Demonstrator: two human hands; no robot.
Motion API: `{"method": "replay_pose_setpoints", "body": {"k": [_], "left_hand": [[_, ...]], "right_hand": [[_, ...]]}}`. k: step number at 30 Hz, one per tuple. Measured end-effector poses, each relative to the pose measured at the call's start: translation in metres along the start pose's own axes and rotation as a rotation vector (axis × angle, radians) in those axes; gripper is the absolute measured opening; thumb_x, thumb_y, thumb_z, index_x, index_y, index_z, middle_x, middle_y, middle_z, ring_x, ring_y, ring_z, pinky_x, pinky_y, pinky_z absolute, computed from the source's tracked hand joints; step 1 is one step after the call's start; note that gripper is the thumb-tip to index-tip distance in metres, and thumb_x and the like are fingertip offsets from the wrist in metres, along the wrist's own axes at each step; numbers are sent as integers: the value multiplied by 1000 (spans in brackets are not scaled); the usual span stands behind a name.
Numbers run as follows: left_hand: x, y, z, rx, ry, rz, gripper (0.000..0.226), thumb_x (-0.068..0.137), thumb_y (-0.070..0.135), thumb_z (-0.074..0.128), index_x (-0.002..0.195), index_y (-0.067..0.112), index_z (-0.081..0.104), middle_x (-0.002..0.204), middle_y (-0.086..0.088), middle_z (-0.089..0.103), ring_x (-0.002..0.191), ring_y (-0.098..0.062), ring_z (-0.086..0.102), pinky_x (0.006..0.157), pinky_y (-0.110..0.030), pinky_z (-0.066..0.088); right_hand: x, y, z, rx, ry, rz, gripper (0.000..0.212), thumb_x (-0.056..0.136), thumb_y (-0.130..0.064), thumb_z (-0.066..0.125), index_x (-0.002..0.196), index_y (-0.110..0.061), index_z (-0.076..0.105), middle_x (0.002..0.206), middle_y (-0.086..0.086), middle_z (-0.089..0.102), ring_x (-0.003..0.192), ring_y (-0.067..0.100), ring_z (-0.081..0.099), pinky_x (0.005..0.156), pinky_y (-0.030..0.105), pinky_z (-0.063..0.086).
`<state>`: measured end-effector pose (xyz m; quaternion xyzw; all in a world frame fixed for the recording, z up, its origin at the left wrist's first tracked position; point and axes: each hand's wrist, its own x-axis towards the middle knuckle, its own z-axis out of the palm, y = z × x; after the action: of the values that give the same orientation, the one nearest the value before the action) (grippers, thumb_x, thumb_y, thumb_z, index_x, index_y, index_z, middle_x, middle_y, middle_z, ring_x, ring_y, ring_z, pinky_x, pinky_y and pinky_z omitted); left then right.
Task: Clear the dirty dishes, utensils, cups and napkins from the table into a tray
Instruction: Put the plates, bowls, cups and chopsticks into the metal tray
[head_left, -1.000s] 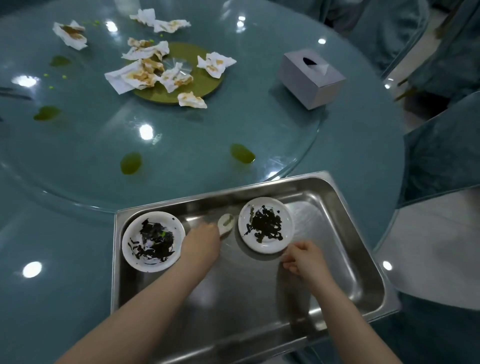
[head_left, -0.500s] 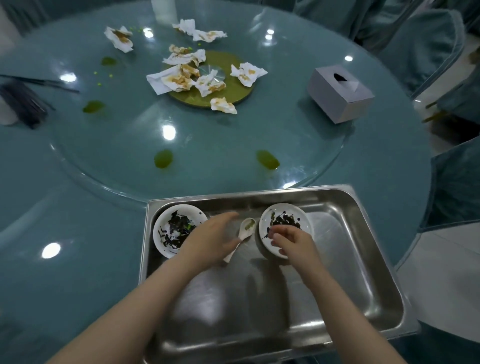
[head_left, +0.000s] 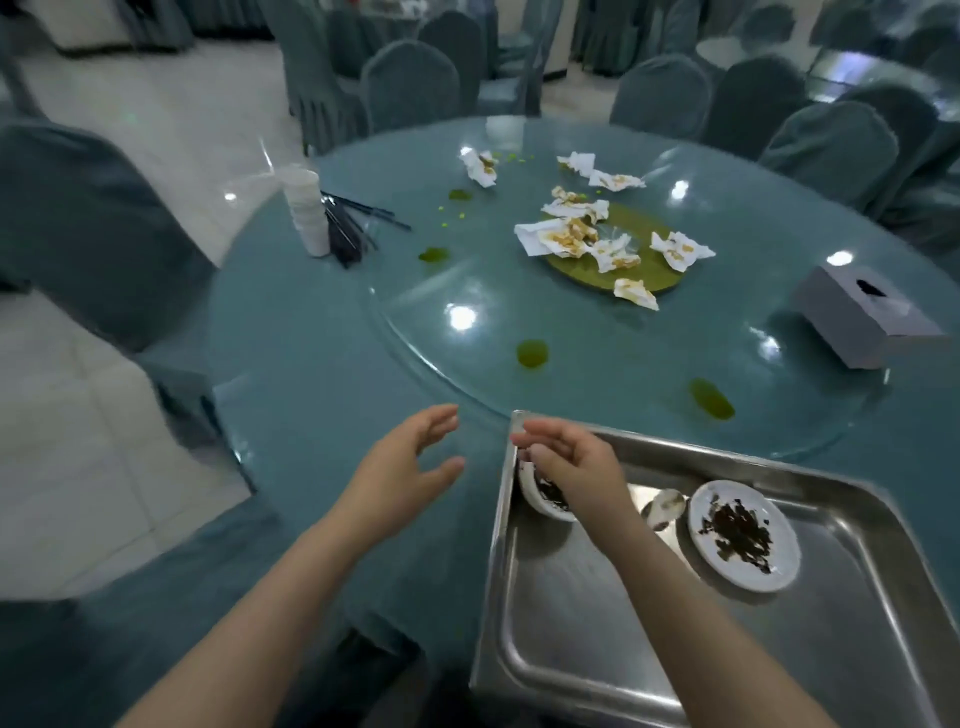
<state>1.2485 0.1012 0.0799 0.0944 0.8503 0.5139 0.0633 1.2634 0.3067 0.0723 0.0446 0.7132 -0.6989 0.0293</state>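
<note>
Both hands hold nothing: the left hand (head_left: 402, 467) spreads loose fingers toward the upper-left stacked white cups (head_left: 306, 213), probably next; the right hand (head_left: 569, 462) hovers, relaxed, over the rectangular steel tray (head_left: 597, 649).

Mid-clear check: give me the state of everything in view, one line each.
Left hand: open, empty, over the table.
Right hand: over the left plate, grip unclear.
Left plate: in tray, dirty.
Right plate: in tray, dirty.
Spoon: in tray.
Napkins: crumpled, uncollected.
Cup stack: upright, uncollected.

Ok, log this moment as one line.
left hand open, off tray | right hand over tray | two dishes, spoon in | napkins, cups remain
</note>
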Motion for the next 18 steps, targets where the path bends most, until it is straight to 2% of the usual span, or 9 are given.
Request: {"method": "replay_pose_setpoints", "body": {"k": [2, 5, 9, 15, 18], "left_hand": [[-20, -11, -36, -15, 63, -11, 52, 83, 7, 69, 130, 16, 48, 124, 3, 59, 114, -4, 55, 101, -18, 37], [-52, -26, -93, -42, 135, -22, 50, 84, 10, 68, 127, 27, 47, 121, 8, 60, 113, -1, 55, 102, -19, 37], [-84, -44, -155, -104, 221, -39, 50, 84, 5, 67, 130, 16, 49, 119, 1, 62, 113, -8, 57, 106, -28, 39], [-107, -64, -212, -198, 287, -75, 47, 87, 7, 64, 128, 22, 48, 119, 5, 62, 115, -9, 57, 102, -29, 43], [-104, -72, -229, -230, 299, -73, 46, 88, 8, 63, 128, 23, 47, 121, 5, 62, 115, -7, 57, 102, -27, 43]], "right_hand": [[-3, -6, 37, -2, -42, -6, 26, 90, 8, 54, 102, -14, 61, 98, 7, 70, 88, 8, 67, 83, 18, 51], [-9, -11, 93, -32, -104, -30, 23, 90, 3, 57, 105, -14, 62, 99, 3, 71, 92, 10, 66, 83, 18, 51], [-14, -18, 156, -43, -121, -66, 25, 89, 3, 59, 101, -18, 63, 98, 3, 72, 89, 9, 66, 75, 14, 48], [-11, -21, 207, -52, -96, -64, 23, 89, -4, 62, 101, -23, 65, 94, -8, 75, 93, 8, 68, 74, 15, 50], [2, -23, 219, -77, -75, -41, 21, 89, -6, 62, 100, -23, 65, 94, -9, 75, 95, 9, 68, 74, 15, 49]]}}
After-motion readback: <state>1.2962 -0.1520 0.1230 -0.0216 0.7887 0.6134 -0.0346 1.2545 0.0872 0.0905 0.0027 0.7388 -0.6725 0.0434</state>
